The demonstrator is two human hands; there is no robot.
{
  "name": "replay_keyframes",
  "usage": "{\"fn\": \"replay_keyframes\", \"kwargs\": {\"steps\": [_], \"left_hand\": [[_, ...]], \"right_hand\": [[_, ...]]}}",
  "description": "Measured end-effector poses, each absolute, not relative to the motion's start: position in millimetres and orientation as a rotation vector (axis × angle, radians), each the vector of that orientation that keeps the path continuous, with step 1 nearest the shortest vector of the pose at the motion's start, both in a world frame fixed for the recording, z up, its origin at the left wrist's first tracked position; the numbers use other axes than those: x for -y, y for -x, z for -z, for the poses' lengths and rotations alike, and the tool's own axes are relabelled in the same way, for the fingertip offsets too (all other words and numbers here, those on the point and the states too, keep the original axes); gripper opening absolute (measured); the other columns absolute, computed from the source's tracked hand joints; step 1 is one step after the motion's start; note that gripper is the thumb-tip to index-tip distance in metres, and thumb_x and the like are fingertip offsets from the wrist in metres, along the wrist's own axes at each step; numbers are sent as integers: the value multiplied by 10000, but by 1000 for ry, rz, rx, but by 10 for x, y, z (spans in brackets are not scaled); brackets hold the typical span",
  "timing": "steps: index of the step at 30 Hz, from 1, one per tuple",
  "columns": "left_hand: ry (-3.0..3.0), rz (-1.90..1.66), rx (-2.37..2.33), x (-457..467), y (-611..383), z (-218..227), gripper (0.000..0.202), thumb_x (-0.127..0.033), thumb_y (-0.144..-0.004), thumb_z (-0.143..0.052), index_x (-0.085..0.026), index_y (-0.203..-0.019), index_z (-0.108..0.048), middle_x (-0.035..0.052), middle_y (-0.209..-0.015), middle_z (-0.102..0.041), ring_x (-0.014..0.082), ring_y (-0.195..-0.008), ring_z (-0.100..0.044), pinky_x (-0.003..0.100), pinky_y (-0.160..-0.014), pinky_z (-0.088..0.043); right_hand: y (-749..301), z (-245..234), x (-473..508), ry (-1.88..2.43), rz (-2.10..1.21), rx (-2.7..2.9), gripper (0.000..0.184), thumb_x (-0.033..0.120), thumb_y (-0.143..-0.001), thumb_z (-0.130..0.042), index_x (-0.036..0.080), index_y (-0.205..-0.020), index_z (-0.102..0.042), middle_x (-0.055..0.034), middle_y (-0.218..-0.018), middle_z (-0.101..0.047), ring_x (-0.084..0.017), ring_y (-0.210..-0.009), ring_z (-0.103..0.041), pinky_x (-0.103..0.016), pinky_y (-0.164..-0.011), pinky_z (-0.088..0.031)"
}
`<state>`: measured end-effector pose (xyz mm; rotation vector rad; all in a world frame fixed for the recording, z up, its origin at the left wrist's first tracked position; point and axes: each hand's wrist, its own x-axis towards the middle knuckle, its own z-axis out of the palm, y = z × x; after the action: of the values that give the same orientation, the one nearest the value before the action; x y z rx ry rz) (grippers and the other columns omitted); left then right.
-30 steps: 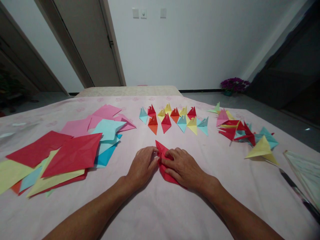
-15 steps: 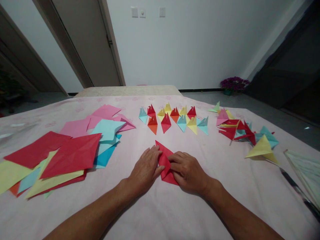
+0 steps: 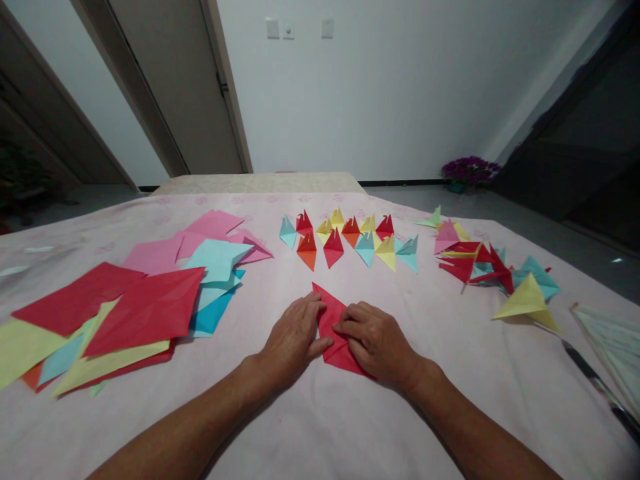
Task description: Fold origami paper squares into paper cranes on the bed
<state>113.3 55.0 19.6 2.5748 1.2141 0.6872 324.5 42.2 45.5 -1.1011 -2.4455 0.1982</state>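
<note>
A partly folded piece of red origami paper [image 3: 331, 319] lies on the tablecloth in front of me, its pointed tip facing away. My left hand [image 3: 294, 331] holds its left edge, thumb and fingertips resting on the paper. From the right, my right hand [image 3: 377, 341] presses on it with curled fingers, covering part of that side. Beyond my hands stand several finished paper cranes in rows, among them a red crane [image 3: 333, 248], an orange crane [image 3: 307, 251] and a yellow crane [image 3: 387, 253].
Loose sheets lie to the left, with a red sheet [image 3: 147, 313], pink sheets [image 3: 207, 230] and a light blue sheet [image 3: 217, 259]. On the right are piled folded papers [image 3: 475, 263], a yellow folded piece [image 3: 529, 305], a dark pen-like object [image 3: 585, 367] and a pale fan-like item [image 3: 613, 340].
My right hand's fingertips have shifted slightly left over the red paper, and more of its lower right corner shows. My left hand stays nearly in place. The view has moved slightly.
</note>
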Motion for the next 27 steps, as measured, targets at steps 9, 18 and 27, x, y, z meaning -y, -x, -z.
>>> {"fn": "replay_keyframes", "kwargs": {"steps": [9, 18, 27], "left_hand": [[-2773, -237, -1192, -799, -1166, -278, 752, -637, -948, -309, -147, -1518, -284, 171, -1596, -234, 306, -1485, -177, 505, -1190, -174], [-2856, -117, -1247, -943, -1153, -292, 833, -692, -926, -240, -109, -1520, -283, 204, -1592, -219, 330, -1483, -175, 506, -1172, -178], [-2729, -294, -1385, -991, -1162, -187, 761, -626, -958, -275, -97, -1503, -318, 203, -1580, -253, 318, -1481, -188, 529, -1179, -181]], "right_hand": [[-3247, -441, -453, 1099, -149, 2499, 202, 55, -823, -540, 193, -803, -686, -42, -889, -651, -176, -800, -529, -312, -723, -402], [-3314, -407, -465, 1075, -517, 2169, 330, 1, -779, -453, 203, -869, -699, -42, -882, -672, -179, -862, -595, -321, -809, -467], [-3607, -457, -573, 1193, -576, 2238, 569, 52, -619, -561, 207, -1157, -662, -79, -1166, -645, -244, -1082, -552, -417, -986, -419]]}}
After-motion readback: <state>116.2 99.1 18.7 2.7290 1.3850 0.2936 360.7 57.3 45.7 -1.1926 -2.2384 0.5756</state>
